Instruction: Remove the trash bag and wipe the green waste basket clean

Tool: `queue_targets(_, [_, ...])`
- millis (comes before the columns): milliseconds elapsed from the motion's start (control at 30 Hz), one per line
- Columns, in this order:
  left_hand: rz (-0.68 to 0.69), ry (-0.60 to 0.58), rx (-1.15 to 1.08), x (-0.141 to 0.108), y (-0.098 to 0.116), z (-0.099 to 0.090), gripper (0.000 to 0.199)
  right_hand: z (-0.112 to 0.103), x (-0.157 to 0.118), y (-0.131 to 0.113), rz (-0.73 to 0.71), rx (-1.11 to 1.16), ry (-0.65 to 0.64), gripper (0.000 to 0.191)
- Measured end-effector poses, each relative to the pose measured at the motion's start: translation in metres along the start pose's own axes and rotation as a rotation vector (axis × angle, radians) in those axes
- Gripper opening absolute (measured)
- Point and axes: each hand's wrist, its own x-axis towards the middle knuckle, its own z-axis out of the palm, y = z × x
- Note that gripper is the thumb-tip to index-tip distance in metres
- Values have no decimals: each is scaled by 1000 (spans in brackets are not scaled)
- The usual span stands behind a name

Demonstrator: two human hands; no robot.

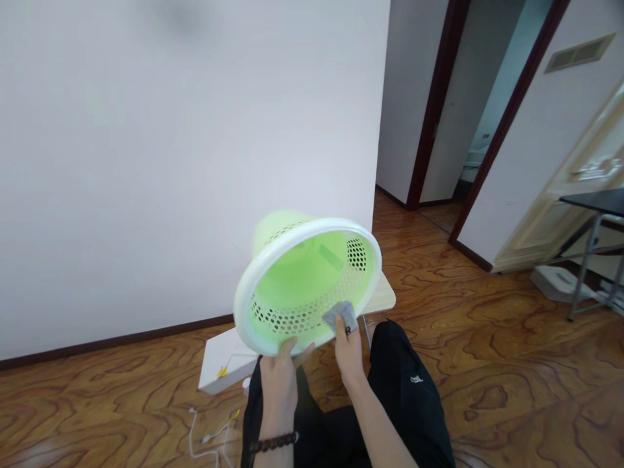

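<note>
A light green plastic basket (pixel 302 273) with a pale rim and rows of round holes is tilted, its opening facing me. My left hand (pixel 281 370) grips the lower rim, thumb and fingers on either side of it. In my right hand (pixel 347 341) is a grey cloth (pixel 341 314), pressed against the inner side of the basket near the lower right rim. A dark beaded bracelet circles my left wrist. The fingers behind the rim and under the cloth are partly hidden.
Behind the basket stands a small light wooden table (pixel 383 296). A white box (pixel 221 361) and a white cable (pixel 192 432) lie on the wooden floor at left. A dark table (pixel 597 203) and a clear bin (pixel 560 283) are at far right.
</note>
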Motion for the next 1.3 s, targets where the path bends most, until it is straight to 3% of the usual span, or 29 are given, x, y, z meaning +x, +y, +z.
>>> queue_targets(233, [44, 6, -43, -6, 2, 3, 47, -13, 10, -14, 42, -95, 52, 52])
queue_targets(467, [54, 0, -75, -9, 3, 7, 45, 9, -16, -6, 49, -59, -93, 48])
queue_targets(633, [65, 56, -46, -16, 9, 11, 45, -7, 5, -13, 68, -9, 48, 54])
queue_targets(700, [48, 58, -51, -17, 9, 13, 42, -9, 4, -13, 79, -17, 36, 54])
queue_targets(867, [-13, 7, -73, -14, 5, 12, 39, 8, -17, -8, 68, 38, -43, 49])
queue_targets(1067, [34, 42, -50, -20, 9, 15, 42, -1, -4, -14, 86, 92, 81, 56])
queue_targets(1300, [5, 25, -47, -17, 4, 12, 40, 15, -27, 1, 159, 81, -5, 53])
